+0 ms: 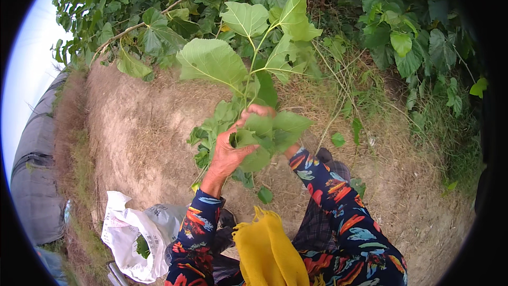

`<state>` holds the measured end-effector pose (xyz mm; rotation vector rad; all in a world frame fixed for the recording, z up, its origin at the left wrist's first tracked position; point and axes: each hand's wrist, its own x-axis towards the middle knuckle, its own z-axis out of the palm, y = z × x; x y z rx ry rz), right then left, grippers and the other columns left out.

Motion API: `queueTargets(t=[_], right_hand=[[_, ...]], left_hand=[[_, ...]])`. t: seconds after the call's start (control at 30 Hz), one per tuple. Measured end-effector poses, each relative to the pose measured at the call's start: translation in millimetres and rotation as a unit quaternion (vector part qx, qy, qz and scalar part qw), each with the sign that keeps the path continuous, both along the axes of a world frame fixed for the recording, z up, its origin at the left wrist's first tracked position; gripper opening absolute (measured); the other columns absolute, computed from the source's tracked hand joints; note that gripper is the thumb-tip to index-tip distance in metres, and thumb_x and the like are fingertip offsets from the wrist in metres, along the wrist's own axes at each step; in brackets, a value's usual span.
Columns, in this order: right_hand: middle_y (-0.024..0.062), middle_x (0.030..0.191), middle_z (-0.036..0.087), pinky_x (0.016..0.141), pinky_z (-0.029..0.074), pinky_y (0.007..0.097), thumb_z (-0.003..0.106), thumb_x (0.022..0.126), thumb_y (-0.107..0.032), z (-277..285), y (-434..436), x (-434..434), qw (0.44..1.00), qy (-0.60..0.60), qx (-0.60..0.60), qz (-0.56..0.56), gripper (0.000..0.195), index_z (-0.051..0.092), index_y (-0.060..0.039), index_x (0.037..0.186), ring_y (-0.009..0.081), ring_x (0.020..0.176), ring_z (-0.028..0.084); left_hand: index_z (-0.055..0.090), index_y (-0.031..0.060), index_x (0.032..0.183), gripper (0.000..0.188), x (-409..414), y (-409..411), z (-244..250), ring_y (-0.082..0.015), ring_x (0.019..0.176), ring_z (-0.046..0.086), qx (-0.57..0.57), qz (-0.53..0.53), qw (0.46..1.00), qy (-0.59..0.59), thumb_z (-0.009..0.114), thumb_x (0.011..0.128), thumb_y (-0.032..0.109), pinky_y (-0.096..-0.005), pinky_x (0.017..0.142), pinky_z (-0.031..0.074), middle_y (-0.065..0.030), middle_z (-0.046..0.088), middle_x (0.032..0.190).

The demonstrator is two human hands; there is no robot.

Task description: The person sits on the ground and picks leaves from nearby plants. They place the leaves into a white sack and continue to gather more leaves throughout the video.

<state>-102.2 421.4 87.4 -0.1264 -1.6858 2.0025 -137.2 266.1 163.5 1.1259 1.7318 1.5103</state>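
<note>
My left hand is closed around a bunch of broad green leaves, thumb along their near side. My right hand is at the lower stem of a leafy shoot, apparently mulberry, just beyond the bunch. It looks blurred and is partly hidden by leaves; its fingers appear closed on the stem. The shoot points up and away from me, with large pale-green leaves spread at its top. More leaves hang beyond and to the left of my left hand.
A white woven sack bearing print stands open at lower left, with green leaves inside. Leafy bushes line the far side, and a cut-looking branch juts leftward. Dry soil lies underfoot. A grey-covered structure runs along the left.
</note>
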Motion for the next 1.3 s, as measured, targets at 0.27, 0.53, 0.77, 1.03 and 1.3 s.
queueTargets(t=[0.27, 0.53, 0.77, 1.03, 1.3], right_hand=[[0.0034, 0.073, 0.065, 0.056, 0.047, 0.0254, 0.059, 0.095, -0.023, -9, 11, 6, 0.998, -0.027, 0.04, 0.048, 0.026, 0.063, -0.0001, 0.083, 0.0069, 0.062, 0.057], [0.0024, 0.07, 0.063, 0.047, 0.042, 0.0235, 0.058, 0.095, -0.023, 7, 35, 22, 0.984, -0.077, 0.134, -0.09, 0.028, 0.064, -0.0005, 0.079, 0.005, 0.049, 0.05], [-0.0017, 0.067, 0.055, 0.046, 0.038, 0.0203, 0.061, 0.095, -0.023, 23, 43, 32, 0.997, 0.051, -0.032, -0.049, 0.022, 0.061, -0.0024, 0.105, 0.0039, 0.054, 0.047], [-0.0029, 0.064, 0.049, 0.052, 0.039, 0.022, 0.063, 0.094, -0.025, 24, 50, 38, 0.992, 0.06, -0.073, -0.085, 0.024, 0.059, -0.004, 0.084, 0.0048, 0.053, 0.042], [-0.0028, 0.066, 0.05, 0.052, 0.039, 0.0234, 0.064, 0.094, -0.021, 3, 69, 39, 0.974, 0.063, -0.125, -0.18, 0.017, 0.063, -0.0051, 0.087, 0.0054, 0.058, 0.042]], left_hand=[[0.061, 0.0007, 0.111, 0.046, 9, -5, -15, -0.014, 0.105, 0.055, -0.023, -0.019, 0.989, 0.145, 0.073, 0.067, -0.008, -0.0292, 0.095, 0.042, -0.0063, 0.061, 0.112], [0.065, 0.0013, 0.108, 0.041, 2, -11, -21, -0.0192, 0.11, 0.056, 0.024, -0.026, 0.993, 0.116, 0.07, 0.068, -0.006, -0.032, 0.1, 0.041, -0.0057, 0.062, 0.116], [0.062, 0.0015, 0.119, 0.051, 10, 1, -22, -0.0231, 0.111, 0.057, -0.031, -0.077, 0.977, 0.195, 0.071, 0.069, -0.005, -0.0336, 0.099, 0.042, -0.0094, 0.064, 0.117], [0.059, 0.0011, 0.121, 0.042, 14, -7, -85, -0.0175, 0.095, 0.062, -0.032, -0.051, 0.998, 0.033, 0.067, 0.08, -0.001, -0.0325, 0.085, 0.05, -0.0113, 0.068, 0.106], [0.062, 0.0012, 0.116, 0.03, 13, -116, -124, -0.0122, 0.09, 0.059, -0.027, 0.266, 0.955, -0.131, 0.065, 0.088, 0.009, -0.0279, 0.08, 0.048, -0.0011, 0.066, 0.103]])
